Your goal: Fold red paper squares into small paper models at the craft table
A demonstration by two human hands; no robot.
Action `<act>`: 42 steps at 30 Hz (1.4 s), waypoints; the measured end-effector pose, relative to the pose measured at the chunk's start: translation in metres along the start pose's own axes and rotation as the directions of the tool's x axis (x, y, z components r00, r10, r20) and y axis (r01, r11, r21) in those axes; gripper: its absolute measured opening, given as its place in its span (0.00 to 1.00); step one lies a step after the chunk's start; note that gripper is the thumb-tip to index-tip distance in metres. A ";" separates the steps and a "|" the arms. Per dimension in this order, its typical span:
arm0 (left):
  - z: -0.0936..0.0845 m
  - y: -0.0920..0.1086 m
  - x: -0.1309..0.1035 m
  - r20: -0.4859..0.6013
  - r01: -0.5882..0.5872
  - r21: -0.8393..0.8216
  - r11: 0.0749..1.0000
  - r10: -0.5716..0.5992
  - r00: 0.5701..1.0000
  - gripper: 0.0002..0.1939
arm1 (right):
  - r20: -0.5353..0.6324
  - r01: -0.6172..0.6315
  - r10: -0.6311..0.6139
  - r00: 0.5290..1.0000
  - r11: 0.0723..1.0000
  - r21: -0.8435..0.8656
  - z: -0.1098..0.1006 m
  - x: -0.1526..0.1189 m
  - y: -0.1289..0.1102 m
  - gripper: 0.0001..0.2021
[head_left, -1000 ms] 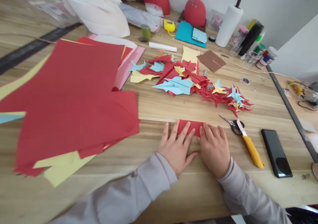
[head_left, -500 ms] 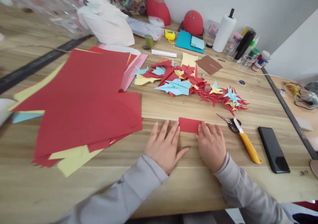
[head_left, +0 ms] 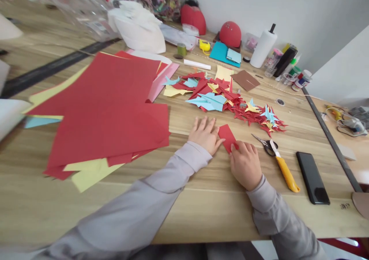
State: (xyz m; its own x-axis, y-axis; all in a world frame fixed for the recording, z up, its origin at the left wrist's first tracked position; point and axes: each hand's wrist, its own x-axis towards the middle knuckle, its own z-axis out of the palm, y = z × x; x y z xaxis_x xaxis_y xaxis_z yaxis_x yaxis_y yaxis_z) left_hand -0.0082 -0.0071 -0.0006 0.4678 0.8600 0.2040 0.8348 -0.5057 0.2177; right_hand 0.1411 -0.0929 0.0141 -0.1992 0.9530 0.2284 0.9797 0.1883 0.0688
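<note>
A small red piece of folded paper (head_left: 226, 135) lies slantwise on the table between my hands. My left hand (head_left: 204, 135) rests flat with fingers spread, its thumb touching or very near the paper's left edge. At the paper's near right corner, my right hand (head_left: 245, 163) is closed, with thumb and fingertips pinching it. Beyond my hands is a heap of folded red, blue and yellow paper pieces (head_left: 245, 112). A blue folded paper plane (head_left: 209, 101) lies on the heap's near side.
Large red sheets (head_left: 115, 125) are stacked at left over yellow ones. To the right lie scissors (head_left: 268, 146), a yellow-handled knife (head_left: 286, 173) and a black phone (head_left: 313, 177). Along the back stand a white roll (head_left: 263, 48), bottles and a yellow tape measure (head_left: 204, 45).
The red paper has turned from lying crosswise to a slant. My left hand has shifted farther from me, and my right hand now pinches the near corner.
</note>
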 end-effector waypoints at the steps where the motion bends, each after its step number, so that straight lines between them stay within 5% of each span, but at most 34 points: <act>1: 0.000 0.001 -0.002 -0.001 -0.002 0.002 1.000 0.002 1.000 0.28 | 0.007 0.003 -0.003 1.000 1.000 0.005 0.000 0.000 0.001 0.11; 18: -0.002 0.004 -0.005 0.090 0.011 -0.033 0.999 -0.008 0.996 0.50 | 0.002 0.003 -0.003 1.000 0.997 0.079 0.006 0.000 0.013 0.15; 25: 0.006 -0.004 -0.001 0.085 -0.060 -0.064 0.996 0.066 0.994 0.52 | -0.075 -0.122 0.159 0.984 0.925 0.360 0.013 0.003 0.024 0.19; 32: 0.010 -0.009 0.006 -0.092 -0.149 -0.111 0.983 0.139 0.986 0.30 | -0.103 -0.171 0.288 0.952 0.781 0.600 0.024 0.008 0.033 0.18; 36: 0.013 -0.009 0.006 -0.143 -0.253 -0.130 0.959 0.235 0.961 0.18 | -0.126 -0.146 0.244 0.962 0.844 0.515 0.020 0.006 0.029 0.17; 42: 0.016 -0.008 0.006 -0.177 -0.262 -0.131 0.956 0.238 0.955 0.15 | -0.143 0.045 0.004 0.990 0.941 0.336 0.013 0.008 0.015 0.14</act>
State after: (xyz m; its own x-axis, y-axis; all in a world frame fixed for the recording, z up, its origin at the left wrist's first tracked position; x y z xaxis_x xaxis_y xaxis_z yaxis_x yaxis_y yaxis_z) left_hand -0.0072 0.0030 -0.0162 0.5941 0.6890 0.4152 0.6376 -0.7180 0.2793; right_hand 0.1549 -0.0795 0.0039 -0.1968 0.9100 0.3648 0.9203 0.2998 -0.2514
